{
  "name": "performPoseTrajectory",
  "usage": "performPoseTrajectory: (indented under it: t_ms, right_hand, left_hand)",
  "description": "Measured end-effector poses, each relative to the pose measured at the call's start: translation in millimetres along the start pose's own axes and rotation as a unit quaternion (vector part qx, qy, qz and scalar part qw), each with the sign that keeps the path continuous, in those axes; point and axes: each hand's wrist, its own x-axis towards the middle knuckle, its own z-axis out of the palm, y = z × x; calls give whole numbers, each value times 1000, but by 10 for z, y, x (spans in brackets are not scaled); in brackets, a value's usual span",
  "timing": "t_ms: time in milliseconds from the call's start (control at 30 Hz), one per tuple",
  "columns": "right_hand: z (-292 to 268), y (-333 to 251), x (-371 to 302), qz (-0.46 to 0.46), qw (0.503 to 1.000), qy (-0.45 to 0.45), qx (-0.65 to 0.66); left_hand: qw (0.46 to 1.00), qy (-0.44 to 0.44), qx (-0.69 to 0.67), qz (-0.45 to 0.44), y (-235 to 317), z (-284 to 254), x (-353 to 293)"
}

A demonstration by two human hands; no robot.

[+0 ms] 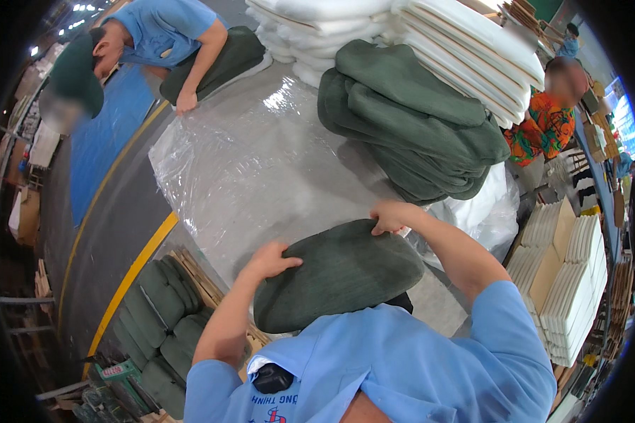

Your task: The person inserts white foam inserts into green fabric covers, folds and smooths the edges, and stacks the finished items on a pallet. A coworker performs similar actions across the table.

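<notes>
Cushion (pixel 339 275) dark green. Shirt (pixel 430 359) light blue. Thick floor line (pixel 138 268) yellow. Distant top (pixel 549 127) multicoloured print, mainly orange.

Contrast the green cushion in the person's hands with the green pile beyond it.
The green cushion is one piece; the green pile has several layers. The cushion's face looks fairly smooth; the pile sags in folds. The left hand and right hand hold the cushion; no hand touches the pile. Both are dark green.
</notes>
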Motion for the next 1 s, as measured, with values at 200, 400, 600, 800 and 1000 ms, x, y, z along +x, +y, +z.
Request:
performPoseTrajectory:
  t_ms: [200, 400, 600, 800, 1000]
  right_hand:
    - [411, 180, 88, 123, 779, 40, 614]
    - [676, -106, 326, 134, 569, 168, 793]
    - [753, -209, 424, 148, 602, 245, 746]
    - [926, -225, 593, 132, 653, 304, 681]
    - [906, -179, 696, 114, 675, 294, 667]
  left_hand:
    - [936, -16, -329, -126, -396, 132, 46]
    - [955, 138, -182, -190, -252, 601, 324]
    - [960, 197, -17, -197, 160, 597, 272]
    - [949, 231, -18, -213, 168, 674, 360]
    - [949, 249, -11, -193, 114, 671, 430]
